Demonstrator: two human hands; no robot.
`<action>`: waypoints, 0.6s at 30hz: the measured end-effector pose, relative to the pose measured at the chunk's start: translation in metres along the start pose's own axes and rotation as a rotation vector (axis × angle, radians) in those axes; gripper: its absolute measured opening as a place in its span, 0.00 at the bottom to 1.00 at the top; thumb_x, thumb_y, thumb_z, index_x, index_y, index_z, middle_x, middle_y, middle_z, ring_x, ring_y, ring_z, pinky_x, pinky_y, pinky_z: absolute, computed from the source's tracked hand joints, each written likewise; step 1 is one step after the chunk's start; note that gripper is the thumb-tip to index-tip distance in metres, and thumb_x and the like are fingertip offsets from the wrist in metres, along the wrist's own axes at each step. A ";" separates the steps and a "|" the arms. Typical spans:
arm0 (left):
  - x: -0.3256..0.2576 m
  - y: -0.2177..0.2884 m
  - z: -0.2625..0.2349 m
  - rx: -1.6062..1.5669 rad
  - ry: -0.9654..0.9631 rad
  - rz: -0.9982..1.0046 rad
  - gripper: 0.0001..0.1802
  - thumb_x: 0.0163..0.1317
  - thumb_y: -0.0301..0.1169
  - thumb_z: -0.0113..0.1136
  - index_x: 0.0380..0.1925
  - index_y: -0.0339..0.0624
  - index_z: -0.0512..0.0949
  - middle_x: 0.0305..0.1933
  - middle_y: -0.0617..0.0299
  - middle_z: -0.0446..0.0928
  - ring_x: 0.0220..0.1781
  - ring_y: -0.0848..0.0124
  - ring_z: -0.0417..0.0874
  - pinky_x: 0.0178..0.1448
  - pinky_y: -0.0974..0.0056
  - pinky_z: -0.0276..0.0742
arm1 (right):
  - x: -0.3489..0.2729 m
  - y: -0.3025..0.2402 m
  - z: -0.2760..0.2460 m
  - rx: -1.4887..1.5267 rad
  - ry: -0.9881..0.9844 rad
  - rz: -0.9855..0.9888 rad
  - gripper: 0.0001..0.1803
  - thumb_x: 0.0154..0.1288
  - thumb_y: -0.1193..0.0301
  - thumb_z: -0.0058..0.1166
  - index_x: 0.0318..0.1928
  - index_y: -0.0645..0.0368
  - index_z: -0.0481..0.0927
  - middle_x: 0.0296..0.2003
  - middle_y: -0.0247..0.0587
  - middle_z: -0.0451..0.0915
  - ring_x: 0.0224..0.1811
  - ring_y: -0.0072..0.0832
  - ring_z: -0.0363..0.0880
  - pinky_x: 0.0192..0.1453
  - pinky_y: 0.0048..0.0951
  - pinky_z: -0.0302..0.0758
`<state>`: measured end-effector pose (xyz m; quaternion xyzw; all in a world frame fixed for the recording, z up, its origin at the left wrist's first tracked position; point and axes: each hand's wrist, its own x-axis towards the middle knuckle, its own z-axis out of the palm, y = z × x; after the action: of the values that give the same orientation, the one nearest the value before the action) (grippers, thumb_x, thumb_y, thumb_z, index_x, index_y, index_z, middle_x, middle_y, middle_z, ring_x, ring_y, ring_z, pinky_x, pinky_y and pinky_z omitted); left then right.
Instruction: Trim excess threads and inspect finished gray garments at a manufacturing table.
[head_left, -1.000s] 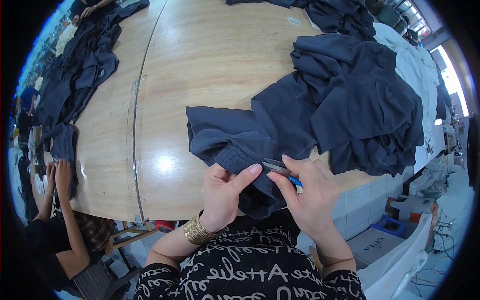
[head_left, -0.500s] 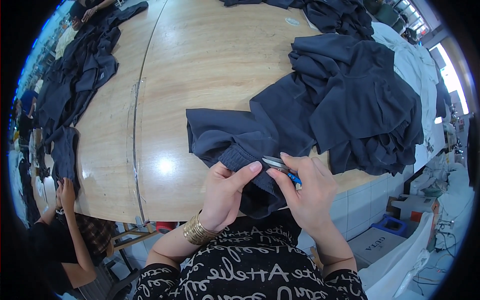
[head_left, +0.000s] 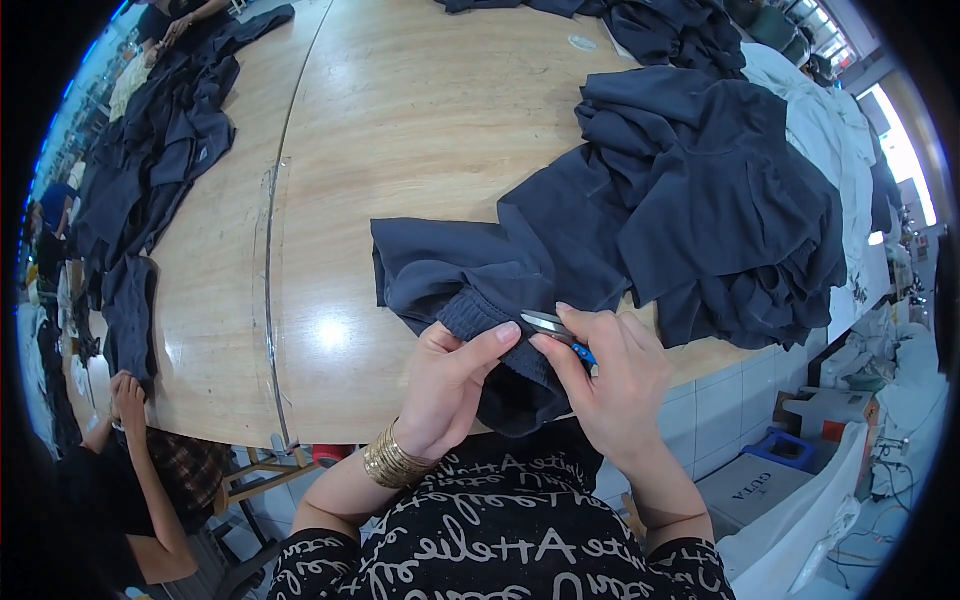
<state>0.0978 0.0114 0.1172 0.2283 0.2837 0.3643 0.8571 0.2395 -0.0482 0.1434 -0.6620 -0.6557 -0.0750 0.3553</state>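
Observation:
A dark navy garment lies at the table's near edge, its gathered elastic waistband turned up toward me. My left hand pinches that band between thumb and fingers. In my right hand is a pair of small thread snips with silver blades and a blue part near the grip. The blades point left and lie just right of my left thumb, close against the cloth. Whether they touch a thread is too small to tell.
A heap of dark garments lies to the right, beside pale cloth. More dark garments lie on the left, where a co-worker's hands work at the edge. A grey box and a blue stool stand below right.
My right hand and the snips have shifted very slightly left. My left hand keeps its hold on the band. The co-worker's hands at the left have moved down a little.

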 end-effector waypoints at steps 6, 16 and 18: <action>0.001 0.002 -0.003 0.000 -0.036 -0.025 0.14 0.60 0.22 0.56 0.47 0.36 0.75 0.47 0.59 0.79 0.48 0.74 0.78 0.56 0.67 0.72 | 0.000 0.000 0.000 -0.018 -0.005 -0.010 0.13 0.51 0.66 0.64 0.35 0.57 0.79 0.21 0.31 0.75 0.21 0.24 0.70 0.23 0.25 0.63; 0.001 0.001 -0.001 0.009 -0.016 -0.003 0.13 0.60 0.22 0.56 0.46 0.36 0.76 0.46 0.59 0.79 0.47 0.75 0.79 0.55 0.67 0.73 | 0.003 0.003 -0.001 0.081 0.022 0.015 0.12 0.50 0.69 0.65 0.34 0.58 0.78 0.21 0.31 0.75 0.20 0.25 0.70 0.23 0.25 0.63; 0.001 0.001 -0.002 0.010 -0.012 0.001 0.13 0.60 0.22 0.57 0.46 0.36 0.76 0.46 0.60 0.79 0.47 0.75 0.79 0.55 0.68 0.73 | 0.004 0.003 -0.002 0.080 0.011 0.032 0.13 0.49 0.69 0.65 0.34 0.58 0.78 0.21 0.31 0.75 0.20 0.25 0.70 0.23 0.25 0.63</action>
<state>0.0968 0.0133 0.1160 0.2349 0.2802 0.3621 0.8574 0.2430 -0.0455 0.1459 -0.6574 -0.6455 -0.0467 0.3860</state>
